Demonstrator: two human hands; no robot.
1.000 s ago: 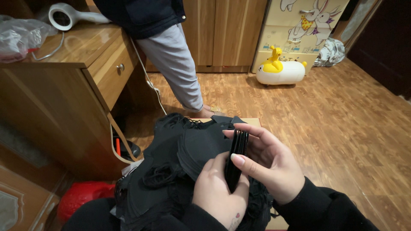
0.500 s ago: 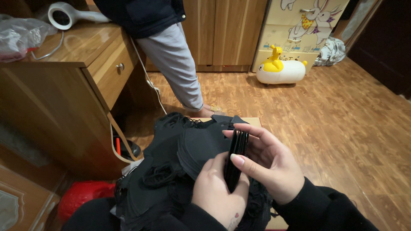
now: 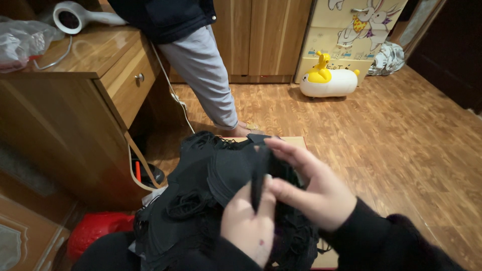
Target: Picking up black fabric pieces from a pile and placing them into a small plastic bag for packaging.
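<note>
Wooden flooring [image 3: 401,150] behind; both hands, left hand [image 3: 248,228] and right hand [image 3: 311,190], pinch a black strap [image 3: 257,180] over the dark garment pile [image 3: 201,200].

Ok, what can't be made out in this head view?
- Black strap: motion-blurred; how the left hand and right hand grip it is unclear.
- Black fabric pile: folds hide what kind of item it is.
- Standing person: cut off above the waist by the top edge.
- Cardboard: mostly covered by the fabric.

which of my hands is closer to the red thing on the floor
Left. The left hand holds the black fabric just right of the red thing; the right hand is farther right.
</note>
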